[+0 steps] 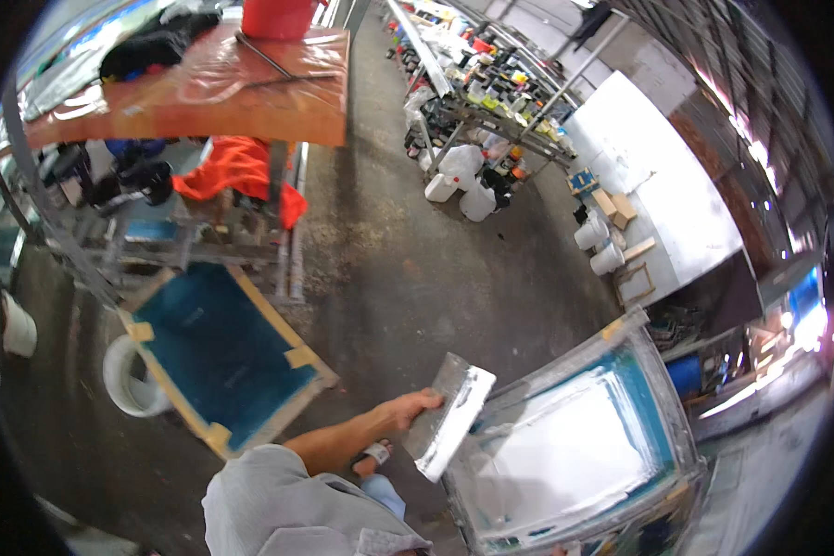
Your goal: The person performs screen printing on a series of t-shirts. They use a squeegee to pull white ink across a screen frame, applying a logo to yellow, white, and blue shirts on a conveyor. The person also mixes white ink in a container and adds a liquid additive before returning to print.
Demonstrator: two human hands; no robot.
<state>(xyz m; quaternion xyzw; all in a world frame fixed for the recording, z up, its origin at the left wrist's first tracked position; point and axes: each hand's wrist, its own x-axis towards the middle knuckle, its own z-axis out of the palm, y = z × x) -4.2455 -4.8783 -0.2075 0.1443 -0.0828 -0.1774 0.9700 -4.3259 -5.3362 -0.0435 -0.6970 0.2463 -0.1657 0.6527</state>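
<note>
Pinching the scraper [452, 417] by its left side, the left hand [412, 408] holds it near the left side of the white-smeared screen [565, 445]; that grip likely spares the fingers the white coat. The scraper's long axis runs from far right to near left, coated edge facing right. Only 1 sliver of right hand [560, 551] shows; its grip I cannot tell.

Left hand [415, 408]: fingers largely hidden behind the scraper [453, 417].
Right hand [560, 550]: reduced to a sliver by the lower edge; grip indiscernible.
White bucket [119, 378]: partly concealed behind the blue screen [222, 343].
Red bucket [276, 17]: top truncated by the upper edge.
Far-bench containers [505, 85]: too small and crowded to identify individually.
</note>
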